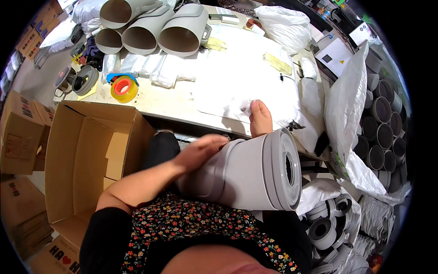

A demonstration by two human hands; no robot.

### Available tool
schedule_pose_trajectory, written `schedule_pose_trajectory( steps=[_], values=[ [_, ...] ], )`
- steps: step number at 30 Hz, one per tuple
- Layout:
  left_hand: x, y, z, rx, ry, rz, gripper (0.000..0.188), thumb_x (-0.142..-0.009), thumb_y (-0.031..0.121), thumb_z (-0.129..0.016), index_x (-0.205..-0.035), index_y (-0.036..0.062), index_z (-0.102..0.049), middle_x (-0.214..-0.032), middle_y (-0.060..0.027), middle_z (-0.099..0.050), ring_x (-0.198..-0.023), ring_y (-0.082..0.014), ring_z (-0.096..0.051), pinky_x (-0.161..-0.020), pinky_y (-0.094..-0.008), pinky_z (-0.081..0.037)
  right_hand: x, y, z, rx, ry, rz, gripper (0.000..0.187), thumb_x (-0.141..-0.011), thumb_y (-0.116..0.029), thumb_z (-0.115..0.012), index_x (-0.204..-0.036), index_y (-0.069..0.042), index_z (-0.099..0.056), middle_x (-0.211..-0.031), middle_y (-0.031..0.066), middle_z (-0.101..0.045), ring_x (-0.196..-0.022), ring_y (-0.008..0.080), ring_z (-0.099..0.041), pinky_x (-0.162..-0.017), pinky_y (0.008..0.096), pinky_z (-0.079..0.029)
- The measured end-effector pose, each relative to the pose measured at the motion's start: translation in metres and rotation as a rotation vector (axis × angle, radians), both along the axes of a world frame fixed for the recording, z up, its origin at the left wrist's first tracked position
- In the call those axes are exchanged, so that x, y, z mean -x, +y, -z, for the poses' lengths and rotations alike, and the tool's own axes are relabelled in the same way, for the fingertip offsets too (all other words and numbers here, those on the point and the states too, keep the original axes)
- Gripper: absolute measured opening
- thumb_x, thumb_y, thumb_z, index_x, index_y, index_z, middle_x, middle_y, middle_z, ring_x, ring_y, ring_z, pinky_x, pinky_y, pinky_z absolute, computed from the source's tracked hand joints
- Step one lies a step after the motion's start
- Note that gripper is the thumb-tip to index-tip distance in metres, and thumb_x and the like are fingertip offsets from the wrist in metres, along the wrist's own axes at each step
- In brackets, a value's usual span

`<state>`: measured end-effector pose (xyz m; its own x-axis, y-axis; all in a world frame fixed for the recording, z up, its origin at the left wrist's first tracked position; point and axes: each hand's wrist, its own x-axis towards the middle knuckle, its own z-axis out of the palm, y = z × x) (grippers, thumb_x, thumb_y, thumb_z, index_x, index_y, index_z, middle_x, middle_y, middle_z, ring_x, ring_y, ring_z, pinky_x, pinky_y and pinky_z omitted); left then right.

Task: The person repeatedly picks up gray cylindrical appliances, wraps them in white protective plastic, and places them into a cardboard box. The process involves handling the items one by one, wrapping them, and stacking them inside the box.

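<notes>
A large grey plastic canister (242, 176) lies tilted on its side across my lap, its lidded end with a dark round opening (289, 169) facing right. My left hand (200, 151) rests on the upper side of the canister near its handle band, fingers stretched out and lying flat, slightly blurred. Beyond the canister, above the table edge, my right hand (261, 119) is closed, pinching a crumpled bit of clear plastic (242, 108) between thumb and fingers. The canister hides most of my right forearm.
An open cardboard box (64, 160) stands at my left. On the table (155, 107) are grey canisters (182, 34), a yellow tape roll (124, 89), a grey lid (85, 80) and white plastic wrapping (246, 68). Sacks of grey cylinders (381, 109) and ring parts (321, 230) crowd the right.
</notes>
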<state>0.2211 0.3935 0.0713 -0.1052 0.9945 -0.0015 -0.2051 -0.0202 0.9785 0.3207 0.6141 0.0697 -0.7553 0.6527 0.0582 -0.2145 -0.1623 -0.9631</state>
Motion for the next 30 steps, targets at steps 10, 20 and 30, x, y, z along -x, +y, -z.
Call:
schedule_pose_trajectory(
  steps=[10,20,30],
  values=[
    [0.003,0.111,-0.028,0.002,-0.139,-0.483,0.013,-0.087,0.015,-0.062,-0.086,0.0033,-0.056,-0.086,-0.0019,-0.057,-0.083,-0.0092,-0.051,-0.075,-0.0229,-0.041,0.006,0.005,0.009,-0.157,-0.050,0.150,0.016,-0.089,-0.019,-0.060,-0.094,-0.005,-0.058,-0.078,-0.0010,-0.054,-0.073,0.0071,-0.046,-0.069,0.0228,-0.038],
    [0.000,0.059,-0.079,-0.361,-0.049,-0.312,0.008,-0.084,-0.002,-0.050,-0.089,0.0042,-0.050,-0.088,-0.0046,-0.054,-0.080,-0.0109,-0.051,-0.076,-0.0253,-0.042,-0.137,-0.033,-0.104,0.394,0.455,0.204,0.046,-0.090,-0.036,-0.051,-0.116,0.002,-0.051,-0.096,0.0160,-0.064,-0.082,0.0255,-0.063,-0.075,0.0383,-0.054],
    [0.041,-0.061,0.040,-0.229,1.182,-0.337,0.006,-0.069,0.001,-0.058,-0.074,0.0025,-0.055,-0.093,-0.0106,-0.056,-0.091,-0.0326,-0.051,-0.081,-0.0409,-0.041,-0.177,-0.135,0.011,-0.032,-0.362,0.169,0.035,-0.085,-0.013,-0.061,-0.115,-0.003,-0.046,-0.071,0.0018,-0.054,-0.061,0.0054,-0.051,-0.054,0.0186,-0.041]
  ],
)
